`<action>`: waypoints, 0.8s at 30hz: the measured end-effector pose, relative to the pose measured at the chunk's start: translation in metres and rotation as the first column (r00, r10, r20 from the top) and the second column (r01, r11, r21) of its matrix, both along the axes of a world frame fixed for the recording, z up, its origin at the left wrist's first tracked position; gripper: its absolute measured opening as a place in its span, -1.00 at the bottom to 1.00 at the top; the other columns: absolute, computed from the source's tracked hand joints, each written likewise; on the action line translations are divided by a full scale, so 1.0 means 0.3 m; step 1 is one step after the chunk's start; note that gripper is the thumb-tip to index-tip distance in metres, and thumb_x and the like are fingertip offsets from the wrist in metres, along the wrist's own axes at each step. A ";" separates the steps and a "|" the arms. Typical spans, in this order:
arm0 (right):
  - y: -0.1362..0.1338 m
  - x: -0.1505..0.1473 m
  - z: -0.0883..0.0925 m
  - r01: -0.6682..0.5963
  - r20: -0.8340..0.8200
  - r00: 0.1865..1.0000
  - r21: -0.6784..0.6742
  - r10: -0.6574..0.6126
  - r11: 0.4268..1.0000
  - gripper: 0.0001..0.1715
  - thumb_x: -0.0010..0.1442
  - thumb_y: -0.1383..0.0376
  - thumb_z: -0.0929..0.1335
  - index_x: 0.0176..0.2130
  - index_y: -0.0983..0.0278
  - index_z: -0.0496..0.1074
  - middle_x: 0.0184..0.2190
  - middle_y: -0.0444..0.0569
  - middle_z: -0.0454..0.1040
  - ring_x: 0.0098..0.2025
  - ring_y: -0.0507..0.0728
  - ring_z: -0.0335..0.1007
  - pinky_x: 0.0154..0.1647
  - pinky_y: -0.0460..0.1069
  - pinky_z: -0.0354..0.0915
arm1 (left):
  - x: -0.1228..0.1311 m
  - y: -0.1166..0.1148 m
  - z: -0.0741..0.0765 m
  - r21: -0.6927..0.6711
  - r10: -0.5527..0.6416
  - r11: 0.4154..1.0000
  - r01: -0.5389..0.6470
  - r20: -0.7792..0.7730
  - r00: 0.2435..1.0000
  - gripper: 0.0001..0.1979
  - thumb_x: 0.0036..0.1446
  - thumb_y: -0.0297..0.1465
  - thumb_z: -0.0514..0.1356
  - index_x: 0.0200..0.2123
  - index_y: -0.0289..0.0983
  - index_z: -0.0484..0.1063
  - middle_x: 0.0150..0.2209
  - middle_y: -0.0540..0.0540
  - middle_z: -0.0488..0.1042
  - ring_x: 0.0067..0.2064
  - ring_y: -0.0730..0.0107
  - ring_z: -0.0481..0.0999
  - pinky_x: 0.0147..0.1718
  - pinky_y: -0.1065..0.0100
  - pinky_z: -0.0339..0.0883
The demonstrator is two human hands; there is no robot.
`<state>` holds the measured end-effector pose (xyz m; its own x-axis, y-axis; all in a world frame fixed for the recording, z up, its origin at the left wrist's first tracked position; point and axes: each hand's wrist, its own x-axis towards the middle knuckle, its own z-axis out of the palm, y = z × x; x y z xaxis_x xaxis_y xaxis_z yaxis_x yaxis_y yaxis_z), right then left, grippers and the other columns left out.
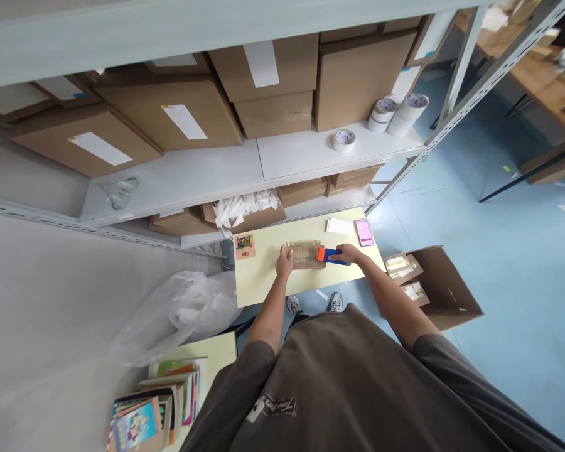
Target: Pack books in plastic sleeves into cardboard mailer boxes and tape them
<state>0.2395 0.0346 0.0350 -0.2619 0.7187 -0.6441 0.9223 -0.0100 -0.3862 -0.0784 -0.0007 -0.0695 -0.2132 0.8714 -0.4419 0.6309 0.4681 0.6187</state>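
Observation:
A small cardboard box (305, 254) with shiny tape along it lies on the pale yellow table (261, 281). Its left end is gripped by my left hand (284, 260), with the thumb over the top. My right hand (347, 253) is closed round a blue and orange tape dispenser (333, 255), whose orange end touches the box's right end. Beyond my right hand are a pink phone-like item (364, 232) and a stack of white slips (339, 226). A small orange-brown picture card (245, 246) rests near the table's left edge.
A shelf rack (216, 172) with cardboard boxes and tape rolls (344, 140) stands ahead. An open carton (445, 289) holding taped parcels is on the floor at right. At left are a clear plastic bag (183, 307) and a stack of books (144, 417).

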 end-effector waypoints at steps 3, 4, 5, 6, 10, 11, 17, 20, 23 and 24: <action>-0.008 0.005 -0.014 0.005 0.008 1.000 0.001 -0.005 1.000 -0.18 0.19 -0.36 0.42 -0.06 0.30 0.60 -0.12 0.18 0.66 -0.14 0.28 0.58 -0.28 -0.01 0.28 | 0.019 -0.009 -0.006 0.033 0.016 0.999 -0.014 -0.043 0.999 -0.33 0.50 -0.05 0.02 0.52 -0.24 0.13 0.28 -0.34 0.52 0.24 -0.03 0.57 0.18 0.12 0.39; -0.010 0.007 -0.015 0.007 0.007 1.000 0.001 -0.008 1.000 -0.18 0.19 -0.36 0.42 -0.06 0.30 0.60 -0.12 0.18 0.66 -0.14 0.28 0.58 -0.28 -0.01 0.28 | 0.021 -0.011 -0.006 0.041 0.017 0.999 -0.015 -0.053 0.998 -0.34 0.50 -0.05 0.03 0.51 -0.23 0.14 0.27 -0.34 0.53 0.22 -0.03 0.58 0.17 0.13 0.40; -0.012 0.009 -0.015 0.014 0.002 1.000 -0.002 -0.014 1.000 -0.19 0.19 -0.36 0.43 -0.06 0.30 0.60 -0.12 0.17 0.66 -0.15 0.27 0.58 -0.29 -0.01 0.28 | 0.021 -0.011 -0.006 0.046 0.019 0.999 -0.016 -0.060 0.998 -0.35 0.50 -0.05 0.03 0.50 -0.23 0.15 0.26 -0.34 0.54 0.22 -0.02 0.58 0.16 0.14 0.40; -0.013 0.011 -0.014 0.023 -0.007 1.000 -0.008 -0.023 1.000 -0.19 0.18 -0.35 0.43 -0.06 0.30 0.60 -0.12 0.17 0.66 -0.15 0.27 0.58 -0.29 -0.02 0.28 | 0.021 -0.012 -0.005 0.048 0.021 0.999 -0.018 -0.066 0.998 -0.36 0.50 -0.06 0.04 0.50 -0.21 0.17 0.26 -0.33 0.54 0.21 -0.01 0.58 0.15 0.15 0.40; -0.017 0.015 -0.013 0.045 -0.033 0.998 -0.027 -0.046 0.999 -0.20 0.16 -0.35 0.46 -0.07 0.29 0.60 -0.13 0.16 0.66 -0.17 0.24 0.58 -0.29 -0.02 0.28 | 0.025 -0.011 0.003 0.031 0.030 0.999 -0.028 -0.082 0.996 -0.42 0.50 -0.08 0.06 0.45 -0.17 0.22 0.23 -0.29 0.57 0.19 0.00 0.59 0.10 0.17 0.41; -0.019 0.020 -0.017 0.043 -0.035 0.998 -0.026 -0.044 0.999 -0.21 0.17 -0.35 0.45 -0.08 0.29 0.60 -0.13 0.16 0.66 -0.18 0.24 0.58 -0.29 -0.03 0.28 | 0.027 -0.011 0.005 0.025 0.031 0.999 -0.029 -0.087 0.996 -0.43 0.50 -0.09 0.06 0.44 -0.17 0.23 0.21 -0.28 0.58 0.18 0.00 0.59 0.09 0.18 0.41; -0.040 0.166 -0.054 0.066 0.055 0.996 -0.045 -0.063 0.997 -0.28 0.21 -0.28 0.46 -0.06 0.29 0.60 -0.12 0.17 0.67 -0.16 0.24 0.58 -0.29 -0.04 0.27 | 0.033 -0.007 0.011 0.006 0.036 0.999 -0.036 -0.096 0.995 -0.48 0.50 -0.11 0.05 0.41 -0.15 0.25 0.18 -0.26 0.60 0.16 0.01 0.59 0.05 0.18 0.39; -0.042 0.261 -0.051 0.096 0.120 0.989 -0.051 -0.089 0.994 -0.28 0.22 -0.26 0.46 -0.04 0.29 0.61 -0.09 0.19 0.66 -0.13 0.25 0.59 -0.28 -0.04 0.29 | 0.037 -0.003 0.010 0.007 0.040 0.999 -0.039 -0.101 0.994 -0.48 0.49 -0.11 0.05 0.40 -0.15 0.25 0.20 -0.26 0.59 0.17 0.01 0.58 0.05 0.18 0.39; -0.027 0.272 -0.037 0.088 0.195 0.978 -0.046 -0.077 0.995 -0.27 0.20 -0.26 0.47 -0.03 0.30 0.63 -0.08 0.23 0.66 -0.07 0.30 0.60 -0.22 -0.02 0.34 | 0.038 -0.001 0.011 0.013 0.030 0.999 -0.029 -0.109 0.994 -0.47 0.49 -0.10 0.05 0.41 -0.15 0.24 0.20 -0.26 0.58 0.16 0.01 0.59 0.05 0.18 0.39; -0.020 0.252 -0.034 0.086 0.225 0.972 -0.049 -0.073 0.995 -0.26 0.19 -0.25 0.47 -0.01 0.31 0.63 -0.07 0.25 0.66 -0.05 0.32 0.60 -0.20 -0.01 0.36 | 0.037 -0.001 0.012 0.012 0.024 1.000 -0.023 -0.110 0.994 -0.47 0.49 -0.10 0.05 0.41 -0.15 0.24 0.20 -0.26 0.59 0.16 0.01 0.59 0.05 0.18 0.39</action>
